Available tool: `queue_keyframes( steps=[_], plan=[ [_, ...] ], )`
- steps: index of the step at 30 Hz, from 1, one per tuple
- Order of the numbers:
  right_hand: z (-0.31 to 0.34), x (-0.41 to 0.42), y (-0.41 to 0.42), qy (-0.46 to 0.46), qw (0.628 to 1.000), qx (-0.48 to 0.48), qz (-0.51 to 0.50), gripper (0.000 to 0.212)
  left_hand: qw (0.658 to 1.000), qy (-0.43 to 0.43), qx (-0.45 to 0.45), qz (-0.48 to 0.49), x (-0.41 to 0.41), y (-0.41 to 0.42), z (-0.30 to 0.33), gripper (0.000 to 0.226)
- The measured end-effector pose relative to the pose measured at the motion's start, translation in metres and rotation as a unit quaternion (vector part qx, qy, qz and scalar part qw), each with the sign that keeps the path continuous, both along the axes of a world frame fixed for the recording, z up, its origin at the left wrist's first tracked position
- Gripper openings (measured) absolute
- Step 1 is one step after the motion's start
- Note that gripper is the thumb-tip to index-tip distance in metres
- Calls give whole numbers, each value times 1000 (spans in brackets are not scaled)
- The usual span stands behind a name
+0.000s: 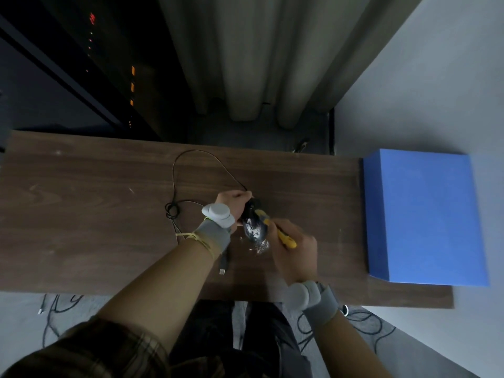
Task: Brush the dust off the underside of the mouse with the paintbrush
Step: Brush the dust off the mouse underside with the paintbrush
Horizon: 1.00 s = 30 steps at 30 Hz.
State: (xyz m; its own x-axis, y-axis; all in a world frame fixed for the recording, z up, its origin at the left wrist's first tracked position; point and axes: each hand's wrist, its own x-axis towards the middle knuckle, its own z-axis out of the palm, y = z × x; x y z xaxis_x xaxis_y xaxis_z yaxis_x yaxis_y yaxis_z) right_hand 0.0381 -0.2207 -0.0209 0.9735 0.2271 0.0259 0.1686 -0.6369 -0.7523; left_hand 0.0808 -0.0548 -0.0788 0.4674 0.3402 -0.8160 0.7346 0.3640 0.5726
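The mouse [252, 221], dark and glossy, is sitting turned belly-up a little right of the middle of the wooden table [81, 214], with pale flecks of dust showing on its underside and more of the same debris [259, 246] lying on the wood just below it. The left hand [231, 204] is closing around the far end of the mouse, fingers wrapped over its top edge and holding it firmly. The paintbrush [275, 227], yellow-handled, is lying across the mouse's right flank, its head touching the underside, though the bristles themselves are too blurred to make out. The right hand [293, 251] is gripping the lower part of the yellow handle in a closed hold, and it is looking smeared by motion blur. Both wrists are wearing grey straps with rounded grey modules, and a yellow cord is circling the left wrist. The mouse's black cable [191, 156] is looping away toward the back of the table, bunching into a small coil left of the left hand, with the USB plug [223, 270] lying near the front edge under the left forearm. A blue box [422, 216] is standing well apart at the table's right end. Pale curtains [259, 55] are hanging behind the table.
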Motion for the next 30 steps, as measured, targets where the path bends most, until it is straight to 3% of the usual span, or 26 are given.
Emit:
queue_keyframes(
  steps=[7,11,20,24,30],
  plan=[
    [-2,-22,-15,7,1000,22,-16,24,1000,2,-5,7,3,6,2,13],
    [-5,-12,-6,-9,998,63,-14,24,1000,3,-7,14,4,6,4,12],
    [-12,-48,-25,28,998,43,-26,22,1000,14,-14,20,5,5,2,19],
    [-8,-38,-18,-6,996,78,-37,23,1000,17,-18,18,6,5,2,21],
    [-16,-51,-24,8,998,61,-18,26,999,19,-33,29,8,5,6,11]
  ],
)
